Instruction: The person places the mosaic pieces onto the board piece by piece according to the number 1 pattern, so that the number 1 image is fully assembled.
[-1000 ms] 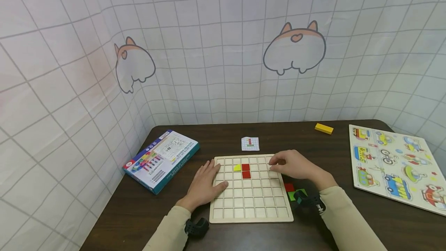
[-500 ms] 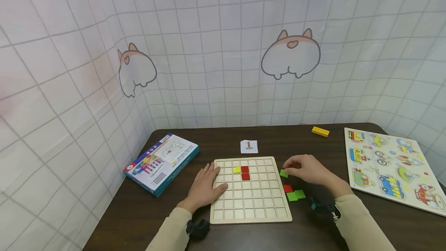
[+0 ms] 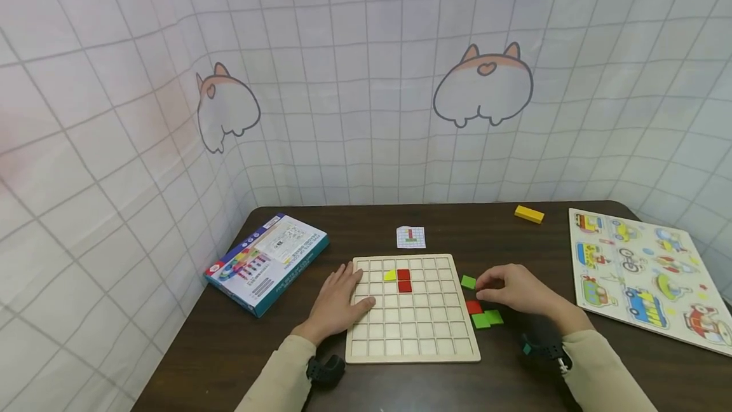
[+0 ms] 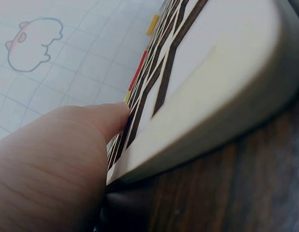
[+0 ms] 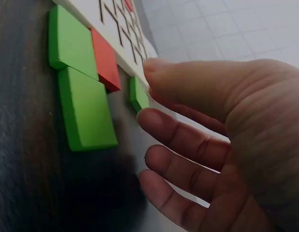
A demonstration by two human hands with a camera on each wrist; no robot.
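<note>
A pale wooden grid board [image 3: 412, 330] lies on the table, with two red tiles [image 3: 404, 281] and a yellow triangular tile [image 3: 390, 275] in its upper squares. My left hand [image 3: 336, 304] rests spread on the board's left edge; its thumb [image 4: 113, 118] lies along the board in the left wrist view. Right of the board, my right hand [image 3: 517, 288] hovers with loosely bent fingers and holds nothing. Just left of its fingertips a green tile [image 3: 468, 282] lies on the table. Nearer to me are a red tile [image 3: 473, 307] and two more green tiles [image 5: 89, 111].
Behind the board lies a small pattern card [image 3: 410, 238]. A boxed set [image 3: 267, 264] is at the left, a picture puzzle board [image 3: 646, 272] at the right. Toward the back right sits a yellow block [image 3: 528, 214]. A gridded curtain [image 3: 343, 81] surrounds the table.
My right hand has moved from the board's upper right edge rightward and toward me. The green tile at its fingertips half a second ago now lies apart from them. My left hand stays put.
</note>
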